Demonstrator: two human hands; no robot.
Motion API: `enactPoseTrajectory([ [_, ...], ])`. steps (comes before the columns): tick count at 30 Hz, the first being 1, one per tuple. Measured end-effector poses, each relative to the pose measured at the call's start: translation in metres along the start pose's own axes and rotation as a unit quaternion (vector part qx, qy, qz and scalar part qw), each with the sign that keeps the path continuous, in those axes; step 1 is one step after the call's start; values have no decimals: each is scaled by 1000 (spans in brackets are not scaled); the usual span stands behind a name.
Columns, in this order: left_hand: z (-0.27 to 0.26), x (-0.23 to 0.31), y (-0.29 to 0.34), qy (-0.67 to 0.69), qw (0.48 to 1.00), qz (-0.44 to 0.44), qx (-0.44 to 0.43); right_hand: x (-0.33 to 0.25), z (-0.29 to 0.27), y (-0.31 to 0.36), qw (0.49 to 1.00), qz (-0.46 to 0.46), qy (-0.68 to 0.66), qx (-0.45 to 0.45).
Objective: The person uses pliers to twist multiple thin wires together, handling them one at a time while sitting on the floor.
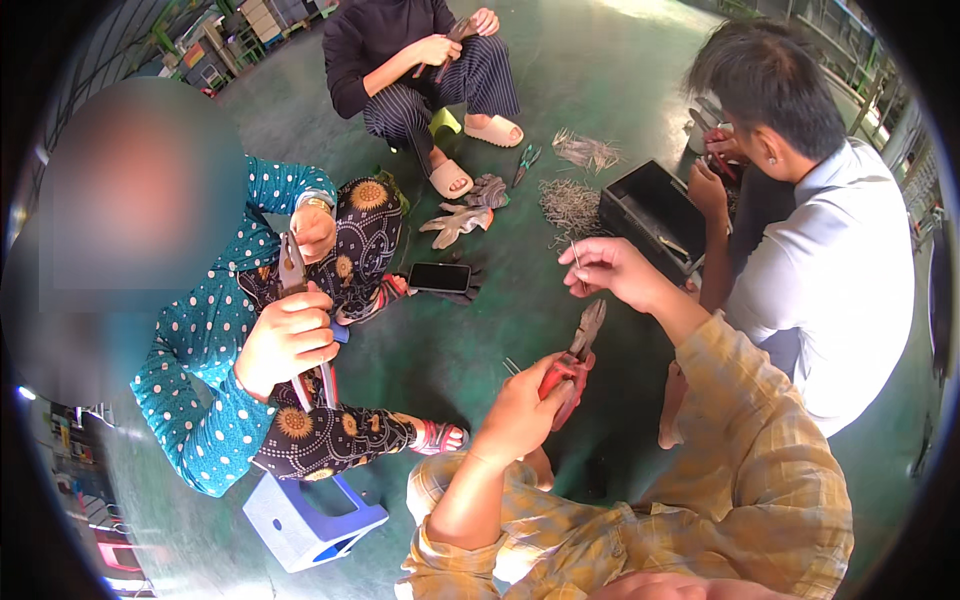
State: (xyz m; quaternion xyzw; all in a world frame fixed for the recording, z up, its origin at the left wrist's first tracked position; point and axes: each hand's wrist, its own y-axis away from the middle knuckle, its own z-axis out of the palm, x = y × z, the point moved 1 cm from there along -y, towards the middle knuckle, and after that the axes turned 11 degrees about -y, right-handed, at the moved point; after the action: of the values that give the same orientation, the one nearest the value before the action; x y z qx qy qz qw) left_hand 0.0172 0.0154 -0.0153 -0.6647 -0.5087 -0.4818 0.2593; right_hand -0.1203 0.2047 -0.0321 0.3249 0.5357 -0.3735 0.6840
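Note:
My left hand (520, 412) is closed around red-handled pliers (568, 385), whose metal jaws point up and away toward my other hand. A couple of thin metal pieces (511, 367) stick out beside the left hand's fingers. Just above the jaws, my right hand (618, 272) pinches a thin metal pin (576, 258) between thumb and fingers, apart from the pliers. Past that hand, a heap of small metal pins (570, 207) lies on the green floor beside a black crate (645, 205).
Another metal pile (587, 150), loose pliers (526, 164), work gloves (456, 225) and a phone (440, 276) lie on the floor. A person in dotted sleeves (205, 400) holds pliers at left, near a blue-white stool (312, 520). Other people sit ahead (385, 60) and right (825, 290).

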Motion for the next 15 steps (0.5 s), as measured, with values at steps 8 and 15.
enactPoseTrajectory([
  [8, 7, 18, 13, 222, 958, -28, -180, -32, 23, 81, 985, -137, 106, -15],
  [15, 10, 23, 18, 275, 933, -6, -233, -40, 30, 100, 968, -182, 153, -78],
])
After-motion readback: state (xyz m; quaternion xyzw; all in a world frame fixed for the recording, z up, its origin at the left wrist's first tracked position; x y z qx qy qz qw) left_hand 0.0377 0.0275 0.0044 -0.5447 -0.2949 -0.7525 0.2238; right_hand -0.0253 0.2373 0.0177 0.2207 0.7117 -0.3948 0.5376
